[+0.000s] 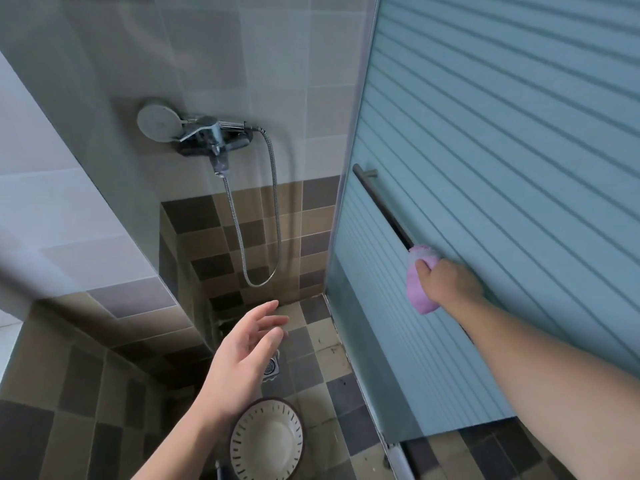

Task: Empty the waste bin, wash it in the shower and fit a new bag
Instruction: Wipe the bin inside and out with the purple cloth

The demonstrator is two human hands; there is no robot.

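Waste bin (266, 441): round, cream-white, slotted wall with dark slits, dark rim. Stands upright on the shower floor at the bottom centre of the view, mouth up, no bag visible inside. Its left edge is partly covered by the left wrist.

Left hand (239, 358): held in the air above the bin, palm turned inward, fingers straight and loosely spread, holding nothing.

Right hand (446, 277): arm stretched out to the shower door, fingers curled round a pink cloth (420, 287), which it holds against the lower end of the door handle (381, 204).

Shower door (502, 168): frosted blue-green glass with diagonal clear stripes, right side of the view; the handle is a dark metal bar fixed to it.

Floor drain (272, 367): square metal grate, just beyond the bin, partly hidden by the left hand.

Shower floor (322, 344): checked tiles in beige, brown and grey.

Mixer tap (211, 138): chrome, on the back wall, with a round shower head (157, 121) resting on it to the left.

Hose (256, 216): metal, hanging in a loop below the tap.

Back wall (277, 64): pale tiles above, brown checked tiles below.
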